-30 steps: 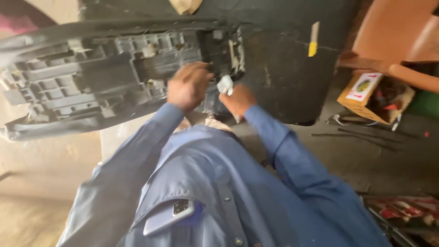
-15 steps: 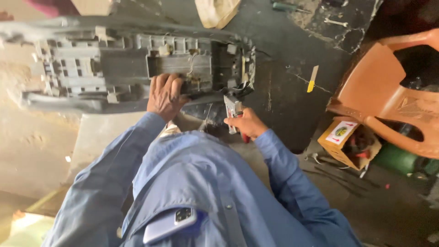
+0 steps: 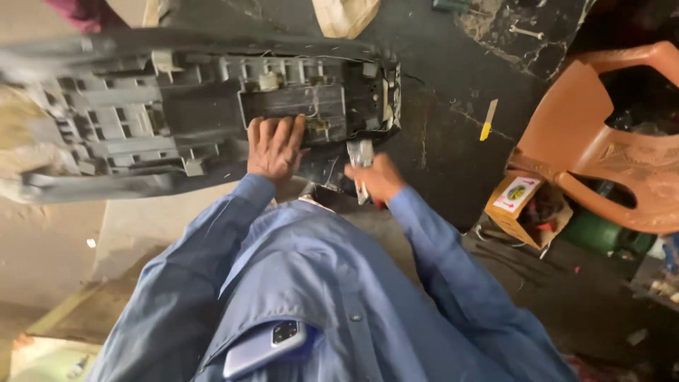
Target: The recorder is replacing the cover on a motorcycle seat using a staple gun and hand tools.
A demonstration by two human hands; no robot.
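Note:
An upturned grey plastic seat base with ribs and compartments lies across a dark mat. My left hand presses flat on its near edge, fingers spread. My right hand is closed on a metal hand tool with a red handle, held at the seat's right end, the metal part pointing up toward the seat. Both sleeves are blue.
An orange plastic chair stands at the right, with a small cardboard box of parts below it. A yellow-handled tool lies on the dark mat. A cloth sits at the top. A phone sticks out of my shirt pocket.
The view has shifted, so the seat now sits lower and further right in the frame. My left hand has flattened on the seat's edge. My right hand has kept hold of the tool.

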